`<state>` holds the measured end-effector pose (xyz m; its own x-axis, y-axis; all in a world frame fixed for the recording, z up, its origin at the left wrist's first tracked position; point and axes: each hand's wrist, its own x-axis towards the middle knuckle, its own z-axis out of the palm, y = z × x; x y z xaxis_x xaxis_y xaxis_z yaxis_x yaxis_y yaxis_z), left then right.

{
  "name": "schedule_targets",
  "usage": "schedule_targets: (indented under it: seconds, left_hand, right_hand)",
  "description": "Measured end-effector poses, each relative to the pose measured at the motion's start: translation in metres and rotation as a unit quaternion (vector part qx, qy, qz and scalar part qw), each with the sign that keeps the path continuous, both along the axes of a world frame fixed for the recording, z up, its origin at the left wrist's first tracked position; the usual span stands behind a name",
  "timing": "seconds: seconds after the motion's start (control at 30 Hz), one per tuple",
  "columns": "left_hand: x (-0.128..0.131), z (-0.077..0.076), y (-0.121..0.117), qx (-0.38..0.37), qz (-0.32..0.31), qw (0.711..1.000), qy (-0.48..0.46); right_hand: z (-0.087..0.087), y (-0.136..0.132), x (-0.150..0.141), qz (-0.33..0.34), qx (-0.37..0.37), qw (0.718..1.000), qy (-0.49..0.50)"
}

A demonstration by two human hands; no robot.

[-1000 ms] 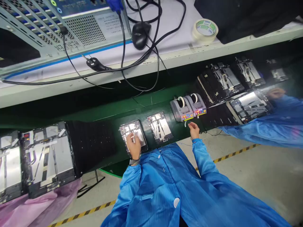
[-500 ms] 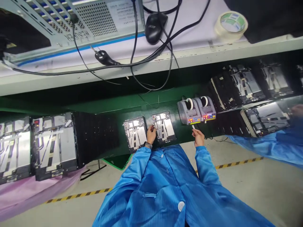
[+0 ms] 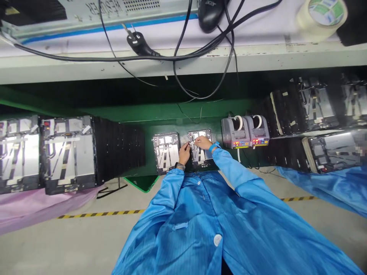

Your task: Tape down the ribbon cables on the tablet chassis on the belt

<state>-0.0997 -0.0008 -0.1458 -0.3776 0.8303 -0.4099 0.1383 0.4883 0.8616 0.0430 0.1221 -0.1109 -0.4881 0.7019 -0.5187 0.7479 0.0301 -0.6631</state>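
Note:
Two small opened devices lie side by side on the green belt: the left device and the right device. Both my hands meet at the upper left corner of the right device. My left hand is closed in a pinch at that device's left edge; what it holds is too small to make out. My right hand reaches across the device, fingers pinched on a small pale tape strip between the two hands.
Two grey tape dispensers stand just right of the devices. Black trays and larger opened devices lie to the left, with more devices to the right. A co-worker's blue sleeve is at the right. The shelf above carries cables, a mouse and a tape roll.
My right hand left the dispenser with a tape strip and came over to the right device. My left hand moved from the left device to the right device's edge.

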Motion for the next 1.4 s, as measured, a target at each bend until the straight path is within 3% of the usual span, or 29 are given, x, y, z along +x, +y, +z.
schedule_targets:
  seconds: [0.3,0.57,0.8,0.97,1.1,1.23,1.4]
  left_hand:
    - [0.003,-0.004,0.007,-0.008,0.039,0.999,-0.016]
    - [0.006,0.007,0.013,-0.022,0.034,0.999,0.015]
    - [0.009,0.021,0.018,-0.052,-0.017,0.991,0.12]
    - [0.012,0.029,0.03,-0.087,-0.081,0.964,0.239]
    - [0.019,0.031,0.037,-0.115,-0.095,0.95,0.274]
    - [0.021,0.027,0.03,-0.09,-0.068,0.961,0.254]
    - [0.018,0.024,0.013,-0.048,-0.016,0.978,0.204]
  right_hand:
    - [0.006,-0.001,-0.005,0.023,0.022,0.997,-0.077]
    - [0.01,-0.002,-0.009,0.04,0.039,0.993,-0.107]
    - [0.01,-0.003,-0.008,0.046,0.043,0.992,-0.108]
    - [0.012,-0.005,-0.01,0.038,0.038,0.992,-0.113]
    - [0.017,-0.006,-0.009,0.011,0.031,0.991,-0.129]
    - [0.017,-0.005,0.002,-0.05,0.046,0.991,-0.111]
    - [0.003,-0.009,0.018,-0.136,0.02,0.99,-0.03]
